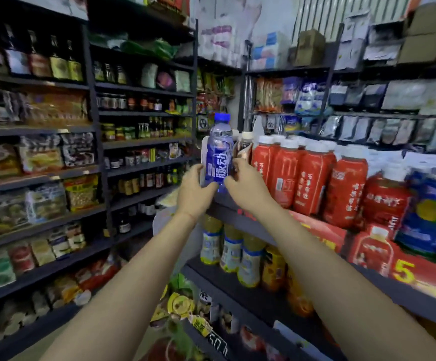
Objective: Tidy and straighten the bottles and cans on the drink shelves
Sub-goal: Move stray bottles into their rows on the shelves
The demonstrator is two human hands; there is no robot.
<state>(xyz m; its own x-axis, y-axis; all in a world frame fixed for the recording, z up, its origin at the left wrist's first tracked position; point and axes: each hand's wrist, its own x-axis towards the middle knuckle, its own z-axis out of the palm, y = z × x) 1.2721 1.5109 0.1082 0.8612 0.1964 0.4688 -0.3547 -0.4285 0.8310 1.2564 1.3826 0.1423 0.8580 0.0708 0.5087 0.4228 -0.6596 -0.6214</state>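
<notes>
A clear bottle with a blue cap and blue label [218, 152] stands upright at the left end of the top drink shelf [240, 217]. My left hand [194, 191] grips its lower left side. My right hand [245, 182] curls round its lower right side. Behind it stands a brown bottle with a white cap [245, 145]. To the right runs a row of red bottles with white caps [308, 178]. On the shelf below stand yellow drink bottles with blue-white labels [231, 248] and orange ones [274, 267].
Blue shrink-wrapped packs [430, 212] sit at the right end of the top shelf, above a red price strip [404, 274]. Dark racks of sauces and snacks [144, 131] line the left side of a narrow aisle. Packaged goods fill the rear shelves [368, 100].
</notes>
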